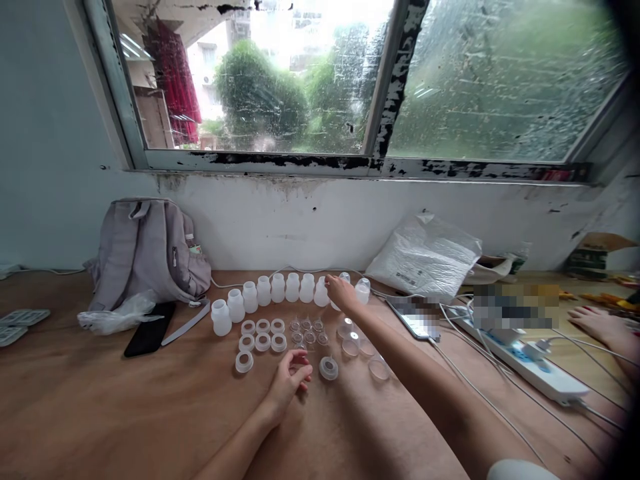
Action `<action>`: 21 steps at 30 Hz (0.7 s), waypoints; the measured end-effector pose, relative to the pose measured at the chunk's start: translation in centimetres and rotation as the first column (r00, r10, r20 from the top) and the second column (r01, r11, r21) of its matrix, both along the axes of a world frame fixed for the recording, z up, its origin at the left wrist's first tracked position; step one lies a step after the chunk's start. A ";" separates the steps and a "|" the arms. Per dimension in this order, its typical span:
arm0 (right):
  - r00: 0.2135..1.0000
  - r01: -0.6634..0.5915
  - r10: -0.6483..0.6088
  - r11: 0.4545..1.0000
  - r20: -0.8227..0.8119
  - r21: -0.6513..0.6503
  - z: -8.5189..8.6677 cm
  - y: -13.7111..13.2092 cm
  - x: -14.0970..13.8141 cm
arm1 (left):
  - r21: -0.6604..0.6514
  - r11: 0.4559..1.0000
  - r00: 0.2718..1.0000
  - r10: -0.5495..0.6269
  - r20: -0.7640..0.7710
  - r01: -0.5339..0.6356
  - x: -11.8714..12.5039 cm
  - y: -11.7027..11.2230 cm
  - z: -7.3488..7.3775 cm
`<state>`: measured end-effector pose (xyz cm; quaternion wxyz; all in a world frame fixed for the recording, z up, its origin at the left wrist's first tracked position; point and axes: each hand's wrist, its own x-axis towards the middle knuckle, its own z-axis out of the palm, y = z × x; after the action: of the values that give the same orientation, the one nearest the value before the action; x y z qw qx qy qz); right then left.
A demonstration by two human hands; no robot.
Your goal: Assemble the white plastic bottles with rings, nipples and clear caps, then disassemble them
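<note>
A row of white plastic bottles [263, 291] stands on the brown table [100, 407] near the wall. My right hand [341, 291] reaches out to the row's right end, fingers curled around a bottle there. In front of the row lie white rings [263, 326], small clear pieces [307, 331] and clear round caps [350, 345]. My left hand [289, 380] rests on the table with fingers loosely curled, apparently holding nothing, between a ring [244, 362] and a ring-shaped part [329, 368].
A grey backpack [147, 250] leans on the wall at left, with a black phone [149, 329] and a plastic bag [116, 314] beside it. Right: a white bag [425, 255], a phone [414, 319], a power strip [530, 367] with cables, and another person's hand [600, 325].
</note>
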<state>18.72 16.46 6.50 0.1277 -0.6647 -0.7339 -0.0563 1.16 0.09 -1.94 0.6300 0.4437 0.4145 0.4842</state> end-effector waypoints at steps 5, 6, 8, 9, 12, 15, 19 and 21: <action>0.999 0.045 -0.045 0.999 -0.025 -0.009 0.3 0.3 -0.3 | 0.010 1.000 1.000 -0.005 -0.018 0.005 0.1 0.0 -0.1; 0.998 0.048 -0.049 0.999 -0.032 -0.009 0.5 0.2 -0.4 | 0.010 1.000 1.000 -0.006 -0.023 0.006 0.1 0.1 -0.2; 0.998 0.048 -0.048 0.999 -0.048 0.001 0.8 -0.2 -0.6 | 0.007 1.000 1.000 0.000 -0.031 0.001 0.2 0.1 -0.3; 0.997 0.044 -0.043 0.999 -0.058 0.008 0.9 -0.6 -0.8 | 0.006 1.000 0.999 0.003 -0.033 -0.003 0.2 0.1 -0.3; 0.996 -0.002 0.004 1.000 -0.090 0.020 0.9 -2.8 -1.3 | 0.006 1.000 0.999 0.018 -0.045 -0.017 0.1 0.1 -0.1; 0.976 -0.163 0.144 0.980 -0.160 -0.113 -0.2 -6.5 -1.4 | 0.052 0.998 0.995 0.039 -0.095 -0.035 -0.1 0.1 0.3; 0.954 -0.289 0.249 0.911 -0.169 -0.292 -3.1 -11.5 -0.7 | 0.202 0.978 0.958 0.106 -0.267 -0.052 -0.5 0.0 0.7; 0.939 -0.330 0.280 0.895 -0.199 -0.299 -4.5 -13.0 -0.5 | 0.315 0.949 0.916 0.150 -0.371 -0.027 -0.6 -0.3 0.9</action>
<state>18.18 3.42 1.95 0.0780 -0.5553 -0.8164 0.1378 0.54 -0.17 -1.03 0.4363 0.6030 0.4723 0.4721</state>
